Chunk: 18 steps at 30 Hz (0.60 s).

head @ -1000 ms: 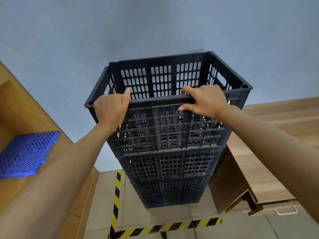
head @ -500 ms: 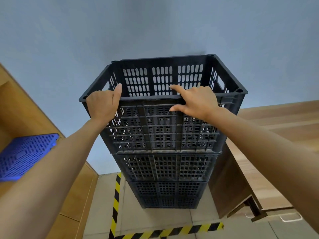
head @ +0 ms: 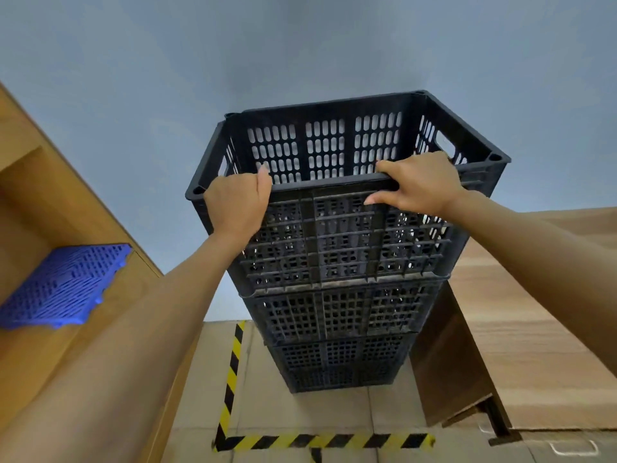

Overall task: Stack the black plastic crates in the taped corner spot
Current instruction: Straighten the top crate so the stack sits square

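Note:
A tall stack of black perforated plastic crates [head: 340,329] stands on the floor inside the corner marked by yellow-black tape [head: 320,441]. The top crate [head: 334,248] sits on the stack with its rim level. My left hand [head: 235,203] grips the near rim at its left end, thumb over the edge. My right hand [head: 417,185] holds the same rim toward the right, fingers over the top and thumb pressed on the front wall. The crate's inside bottom is hidden.
A wooden shelf unit [head: 40,202] stands at the left with a blue plastic grid panel [head: 63,284] on it. A wooden desk [head: 534,329] stands close against the stack's right side. A blue-grey wall [head: 300,45] rises behind.
The top crate has settled squarely onto the stack and now sits straight. Both hands stay on its near rim; the left thumb has curled over the edge.

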Each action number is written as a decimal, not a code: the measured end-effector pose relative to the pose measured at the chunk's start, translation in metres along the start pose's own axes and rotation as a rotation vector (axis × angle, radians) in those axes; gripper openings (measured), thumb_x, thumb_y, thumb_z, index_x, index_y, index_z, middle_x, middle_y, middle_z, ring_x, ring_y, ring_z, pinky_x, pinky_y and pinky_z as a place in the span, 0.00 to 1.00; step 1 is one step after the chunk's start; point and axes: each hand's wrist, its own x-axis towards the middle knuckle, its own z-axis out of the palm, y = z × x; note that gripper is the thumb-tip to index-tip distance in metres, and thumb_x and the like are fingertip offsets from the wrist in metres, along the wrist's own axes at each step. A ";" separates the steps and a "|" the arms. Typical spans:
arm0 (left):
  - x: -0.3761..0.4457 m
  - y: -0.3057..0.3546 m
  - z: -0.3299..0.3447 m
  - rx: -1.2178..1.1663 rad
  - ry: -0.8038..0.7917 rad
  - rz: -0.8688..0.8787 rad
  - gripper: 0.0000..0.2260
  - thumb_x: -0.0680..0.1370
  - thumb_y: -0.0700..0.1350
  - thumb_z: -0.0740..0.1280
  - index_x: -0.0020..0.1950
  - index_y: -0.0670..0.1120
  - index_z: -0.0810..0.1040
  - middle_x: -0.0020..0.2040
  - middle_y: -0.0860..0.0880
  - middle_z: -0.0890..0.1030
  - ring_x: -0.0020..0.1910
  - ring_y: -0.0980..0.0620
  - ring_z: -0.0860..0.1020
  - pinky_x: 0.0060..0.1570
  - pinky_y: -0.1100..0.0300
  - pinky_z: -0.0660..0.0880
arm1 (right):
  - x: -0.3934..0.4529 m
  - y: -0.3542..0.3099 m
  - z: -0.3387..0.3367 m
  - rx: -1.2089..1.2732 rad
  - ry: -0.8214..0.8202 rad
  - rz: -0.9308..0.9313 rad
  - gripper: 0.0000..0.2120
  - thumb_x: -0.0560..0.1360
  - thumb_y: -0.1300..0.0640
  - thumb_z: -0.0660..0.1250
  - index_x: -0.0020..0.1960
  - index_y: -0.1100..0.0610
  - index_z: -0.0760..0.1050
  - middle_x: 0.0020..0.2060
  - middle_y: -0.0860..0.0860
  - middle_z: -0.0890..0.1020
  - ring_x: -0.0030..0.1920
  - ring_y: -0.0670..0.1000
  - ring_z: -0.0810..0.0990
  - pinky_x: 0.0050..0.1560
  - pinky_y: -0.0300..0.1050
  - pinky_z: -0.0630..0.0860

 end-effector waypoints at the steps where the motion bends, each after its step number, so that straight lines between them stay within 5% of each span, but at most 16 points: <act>1: -0.001 0.000 -0.001 0.012 -0.004 0.004 0.28 0.83 0.52 0.50 0.25 0.44 0.69 0.22 0.48 0.68 0.23 0.48 0.70 0.34 0.58 0.64 | -0.002 -0.001 -0.001 0.000 -0.006 -0.003 0.28 0.70 0.28 0.57 0.49 0.51 0.74 0.26 0.47 0.76 0.25 0.50 0.70 0.27 0.35 0.51; 7: -0.006 -0.001 -0.008 0.098 -0.027 -0.001 0.27 0.83 0.51 0.52 0.26 0.44 0.69 0.23 0.47 0.68 0.25 0.46 0.70 0.31 0.57 0.61 | -0.010 -0.009 0.002 0.065 -0.017 0.031 0.27 0.70 0.28 0.58 0.48 0.51 0.73 0.29 0.47 0.76 0.33 0.54 0.80 0.31 0.41 0.66; 10: -0.002 -0.004 -0.008 0.105 -0.020 0.024 0.25 0.83 0.50 0.53 0.27 0.44 0.69 0.23 0.48 0.67 0.25 0.48 0.68 0.29 0.59 0.57 | -0.009 -0.013 0.001 0.086 -0.033 0.065 0.26 0.70 0.29 0.60 0.47 0.53 0.72 0.29 0.46 0.73 0.35 0.55 0.80 0.33 0.43 0.67; 18: 0.019 -0.044 0.002 0.054 -0.055 0.033 0.25 0.82 0.51 0.53 0.28 0.43 0.74 0.25 0.45 0.72 0.28 0.45 0.72 0.34 0.55 0.67 | 0.003 -0.044 0.003 0.043 -0.006 0.100 0.26 0.72 0.30 0.60 0.46 0.54 0.71 0.30 0.47 0.72 0.35 0.55 0.80 0.32 0.44 0.66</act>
